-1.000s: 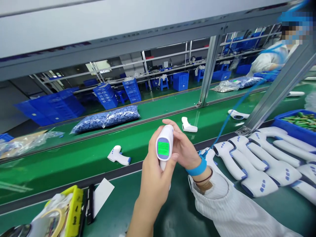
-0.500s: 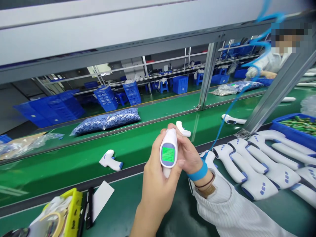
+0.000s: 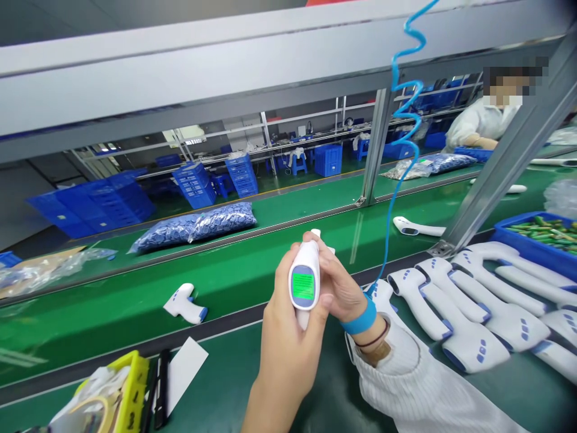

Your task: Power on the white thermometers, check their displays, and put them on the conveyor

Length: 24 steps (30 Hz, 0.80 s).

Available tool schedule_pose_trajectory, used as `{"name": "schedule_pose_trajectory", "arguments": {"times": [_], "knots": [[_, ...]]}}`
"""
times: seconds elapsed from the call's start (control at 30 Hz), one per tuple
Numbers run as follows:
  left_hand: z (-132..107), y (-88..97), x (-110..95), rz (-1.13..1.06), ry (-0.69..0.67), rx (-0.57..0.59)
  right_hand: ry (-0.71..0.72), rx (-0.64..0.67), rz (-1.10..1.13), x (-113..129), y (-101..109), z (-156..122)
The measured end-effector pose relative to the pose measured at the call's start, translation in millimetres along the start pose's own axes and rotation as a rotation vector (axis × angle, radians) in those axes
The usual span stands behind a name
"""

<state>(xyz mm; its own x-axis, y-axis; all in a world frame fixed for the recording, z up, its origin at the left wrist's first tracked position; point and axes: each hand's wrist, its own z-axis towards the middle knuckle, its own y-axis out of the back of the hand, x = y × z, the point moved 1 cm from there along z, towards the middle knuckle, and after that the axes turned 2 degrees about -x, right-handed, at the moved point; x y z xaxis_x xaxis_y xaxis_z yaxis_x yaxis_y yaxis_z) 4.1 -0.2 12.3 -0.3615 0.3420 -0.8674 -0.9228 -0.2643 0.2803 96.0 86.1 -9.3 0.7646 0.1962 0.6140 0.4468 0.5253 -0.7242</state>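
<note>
A white infrared thermometer [image 3: 305, 281] with a lit green screen stands upright in front of me. My left hand [image 3: 288, 337] is wrapped round its handle from below. From the right, my right hand [image 3: 339, 282] grips its head, fingers curled behind it. A blue wrist strap [image 3: 360, 320] sits on my right wrist, and its coiled blue cord [image 3: 396, 156] runs up to the frame overhead. To my right, several white and blue thermometers [image 3: 469, 307] lie in a row on the bench.
A green conveyor belt [image 3: 112, 313] carries loose thermometers [image 3: 184, 304], one more thermometer [image 3: 417, 227] and a bag of blue parts [image 3: 198, 222]. A blue bin [image 3: 536, 231] of green parts stands at the right. A yellow tray [image 3: 130, 391] sits at the lower left. Another person [image 3: 482, 123] works at the far right.
The loose thermometers on the belt have drifted left. My view has tilted up, showing more of the coiled cord. Both hands still hold the thermometer, a little lower in view.
</note>
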Motion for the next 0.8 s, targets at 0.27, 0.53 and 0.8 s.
{"name": "schedule_pose_trajectory", "arguments": {"times": [0.27,0.53,0.8], "knots": [[0.3,0.3,1.0,-0.002,0.073,-0.008,-0.024,0.053,-0.018,0.0,-0.1,-0.4],[0.0,-2.0,2.4,0.089,0.053,-0.161,-0.012,0.016,-0.035,-6.0,4.2,1.7],[12.9,6.5,20.6,-0.152,0.069,-0.385,0.256,0.024,-0.458,-15.9,-13.1,-4.0]]}}
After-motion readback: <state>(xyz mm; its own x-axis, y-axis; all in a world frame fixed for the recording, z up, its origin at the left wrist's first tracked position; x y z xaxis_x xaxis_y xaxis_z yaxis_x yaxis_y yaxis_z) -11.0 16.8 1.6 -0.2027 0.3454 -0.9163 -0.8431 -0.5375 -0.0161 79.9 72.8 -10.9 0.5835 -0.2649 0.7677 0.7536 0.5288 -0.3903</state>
